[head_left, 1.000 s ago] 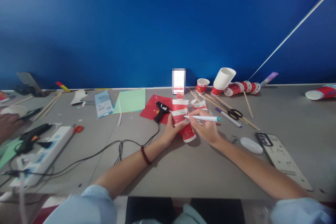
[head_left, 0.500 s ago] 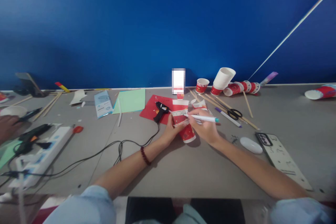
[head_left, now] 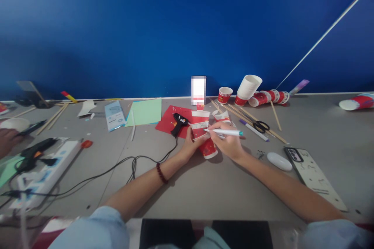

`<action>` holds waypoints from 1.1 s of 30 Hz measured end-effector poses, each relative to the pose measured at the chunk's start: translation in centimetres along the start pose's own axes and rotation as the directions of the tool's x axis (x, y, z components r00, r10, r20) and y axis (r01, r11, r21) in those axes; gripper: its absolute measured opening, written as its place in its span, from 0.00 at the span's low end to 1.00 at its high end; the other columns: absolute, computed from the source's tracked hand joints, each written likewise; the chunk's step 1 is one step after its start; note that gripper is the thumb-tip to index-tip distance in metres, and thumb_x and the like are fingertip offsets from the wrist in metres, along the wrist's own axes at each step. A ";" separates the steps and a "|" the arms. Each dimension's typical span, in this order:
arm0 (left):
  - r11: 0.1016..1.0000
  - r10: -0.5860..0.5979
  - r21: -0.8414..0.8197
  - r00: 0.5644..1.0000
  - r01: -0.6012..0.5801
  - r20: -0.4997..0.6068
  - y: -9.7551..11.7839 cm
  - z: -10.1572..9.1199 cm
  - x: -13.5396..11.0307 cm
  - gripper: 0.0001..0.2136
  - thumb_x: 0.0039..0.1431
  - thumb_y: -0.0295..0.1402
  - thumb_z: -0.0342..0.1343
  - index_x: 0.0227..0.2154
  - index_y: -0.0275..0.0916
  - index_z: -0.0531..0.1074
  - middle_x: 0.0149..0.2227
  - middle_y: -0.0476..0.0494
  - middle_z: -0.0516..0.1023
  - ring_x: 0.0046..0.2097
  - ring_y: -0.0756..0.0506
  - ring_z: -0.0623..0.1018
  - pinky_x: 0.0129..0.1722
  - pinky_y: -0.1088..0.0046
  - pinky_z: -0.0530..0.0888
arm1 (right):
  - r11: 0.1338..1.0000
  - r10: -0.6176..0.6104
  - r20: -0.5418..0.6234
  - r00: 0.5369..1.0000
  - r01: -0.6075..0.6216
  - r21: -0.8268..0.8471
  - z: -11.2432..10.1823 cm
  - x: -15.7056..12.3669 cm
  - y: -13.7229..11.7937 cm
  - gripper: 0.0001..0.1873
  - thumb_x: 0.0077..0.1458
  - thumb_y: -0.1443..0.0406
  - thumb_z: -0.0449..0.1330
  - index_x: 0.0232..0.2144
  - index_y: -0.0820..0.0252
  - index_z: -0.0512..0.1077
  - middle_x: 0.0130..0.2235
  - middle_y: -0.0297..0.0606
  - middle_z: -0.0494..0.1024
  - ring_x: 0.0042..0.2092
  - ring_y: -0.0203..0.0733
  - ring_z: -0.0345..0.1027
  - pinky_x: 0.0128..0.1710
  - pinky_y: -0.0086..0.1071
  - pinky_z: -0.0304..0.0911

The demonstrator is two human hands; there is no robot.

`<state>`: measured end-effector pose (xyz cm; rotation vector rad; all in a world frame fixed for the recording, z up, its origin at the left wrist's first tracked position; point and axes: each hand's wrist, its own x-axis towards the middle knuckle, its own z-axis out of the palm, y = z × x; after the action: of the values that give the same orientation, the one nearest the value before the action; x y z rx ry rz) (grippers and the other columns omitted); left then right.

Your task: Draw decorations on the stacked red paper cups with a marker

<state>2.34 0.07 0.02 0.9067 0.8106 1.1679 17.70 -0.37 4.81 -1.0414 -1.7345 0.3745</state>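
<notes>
My left hand [head_left: 188, 144] grips a red and white paper cup [head_left: 208, 147] lying on its side on the grey table [head_left: 204, 186]. My right hand [head_left: 229, 142] pinches a white pen with a teal cap [head_left: 226, 132], its tip resting on the cup's white band. A black glue gun [head_left: 177, 121] lies just beyond my left hand on red paper [head_left: 168, 122]. More cut red cup pieces [head_left: 201, 116] sit behind the cup.
Scissors [head_left: 261, 126], a purple marker and wooden sticks lie to the right. Paper cups [head_left: 248, 89] stand by the blue wall. A phone [head_left: 314, 173] and a white oval case [head_left: 279, 161] lie near my right forearm. A power strip [head_left: 43, 171] with cables and another person's hand [head_left: 7, 140] are at left.
Almost nothing differs; the pen has shifted very slightly over the cup and the other person's hand at far left has drawn back a little.
</notes>
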 end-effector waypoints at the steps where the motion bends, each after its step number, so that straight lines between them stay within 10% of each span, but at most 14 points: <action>1: 1.000 0.000 0.000 1.000 0.000 -0.002 0.0 0.0 0.0 0.27 0.45 0.36 0.70 0.48 0.42 0.66 0.50 0.41 0.75 0.53 0.40 0.74 0.55 0.58 0.68 | 1.000 -0.001 0.002 1.000 0.001 -0.004 0.0 0.0 0.0 0.05 0.56 0.66 0.57 0.29 0.56 0.72 0.29 0.36 0.79 0.32 0.41 0.73 0.33 0.34 0.69; 33: 1.000 -0.009 0.030 0.999 0.008 0.030 0.0 0.1 -0.2 0.29 0.47 0.38 0.69 0.51 0.42 0.64 0.51 0.41 0.75 0.53 0.40 0.74 0.55 0.58 0.68 | 1.000 -0.017 -0.025 1.000 0.017 -0.016 0.0 0.0 0.0 0.04 0.57 0.66 0.57 0.30 0.56 0.72 0.28 0.36 0.78 0.31 0.40 0.72 0.32 0.33 0.69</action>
<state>2.36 -0.16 0.09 0.9422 0.8081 1.1345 17.75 -0.39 4.81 -1.0377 -1.7256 0.3361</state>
